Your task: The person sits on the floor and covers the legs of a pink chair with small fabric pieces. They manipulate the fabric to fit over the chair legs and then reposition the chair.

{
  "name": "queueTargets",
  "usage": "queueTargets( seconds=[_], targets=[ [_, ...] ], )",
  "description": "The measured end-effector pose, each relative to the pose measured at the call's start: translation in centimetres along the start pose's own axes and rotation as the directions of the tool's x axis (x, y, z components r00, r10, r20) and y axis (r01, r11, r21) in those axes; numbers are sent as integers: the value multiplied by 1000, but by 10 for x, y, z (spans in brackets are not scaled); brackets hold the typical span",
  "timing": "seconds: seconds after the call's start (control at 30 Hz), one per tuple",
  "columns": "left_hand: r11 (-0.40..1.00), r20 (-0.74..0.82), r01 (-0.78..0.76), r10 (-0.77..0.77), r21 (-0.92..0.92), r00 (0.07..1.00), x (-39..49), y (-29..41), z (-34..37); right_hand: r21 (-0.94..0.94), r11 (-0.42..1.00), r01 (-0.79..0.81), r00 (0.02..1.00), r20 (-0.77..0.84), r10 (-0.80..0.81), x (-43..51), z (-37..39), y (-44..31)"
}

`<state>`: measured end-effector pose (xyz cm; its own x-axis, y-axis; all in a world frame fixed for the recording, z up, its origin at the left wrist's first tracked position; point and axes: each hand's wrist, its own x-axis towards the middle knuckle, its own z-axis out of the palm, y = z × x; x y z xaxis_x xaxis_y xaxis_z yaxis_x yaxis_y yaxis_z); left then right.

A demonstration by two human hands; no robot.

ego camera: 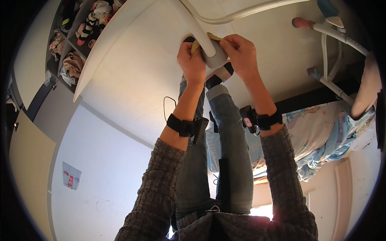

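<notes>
A strip of yellow cloth (pixel 214 37) passes behind a white metal tube (pixel 200 33) just above its grey rounded foot (pixel 216 57). My left hand (pixel 191 61) pinches the cloth on the left side of the tube. On the other side, my right hand (pixel 241 57) has its thumb and fingers closed on the cloth, close beside the grey foot. Part of the cloth is hidden by the tube and my fingers. Black straps with small devices sit on both my forearms.
My shoes and jeans (pixel 232 129) are below the hands. A shelf unit (pixel 68 42) holding clothes stands upper left. White tubular legs with coloured end covers (pixel 301 22) are upper right, near a bed with patterned bedding (pixel 316 132). A curved white tube (pixel 241 15) crosses the top.
</notes>
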<state>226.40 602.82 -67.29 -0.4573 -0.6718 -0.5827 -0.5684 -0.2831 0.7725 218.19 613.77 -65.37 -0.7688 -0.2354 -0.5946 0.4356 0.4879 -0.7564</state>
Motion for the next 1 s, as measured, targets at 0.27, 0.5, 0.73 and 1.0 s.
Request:
queueTargets(
  seconds=[0.27,0.5,0.73,1.0],
  targets=[
    [859,213,467,-426,-209,879,0,20,-4,-170,973,-156,985,-104,140,-12,8,-23],
    [754,322,657,-617,-18,718,-11,43,-24,-130,975,-181,977,89,193,-13,1,-53],
    [414,548,871,-680,-263,488,-2,54,-41,303,829,-469,873,302,384,3,-10,-50],
    [480,557,860,-672,-175,488,-9,68,-39,296,724,-624,768,403,497,-45,-34,-19]
  ],
)
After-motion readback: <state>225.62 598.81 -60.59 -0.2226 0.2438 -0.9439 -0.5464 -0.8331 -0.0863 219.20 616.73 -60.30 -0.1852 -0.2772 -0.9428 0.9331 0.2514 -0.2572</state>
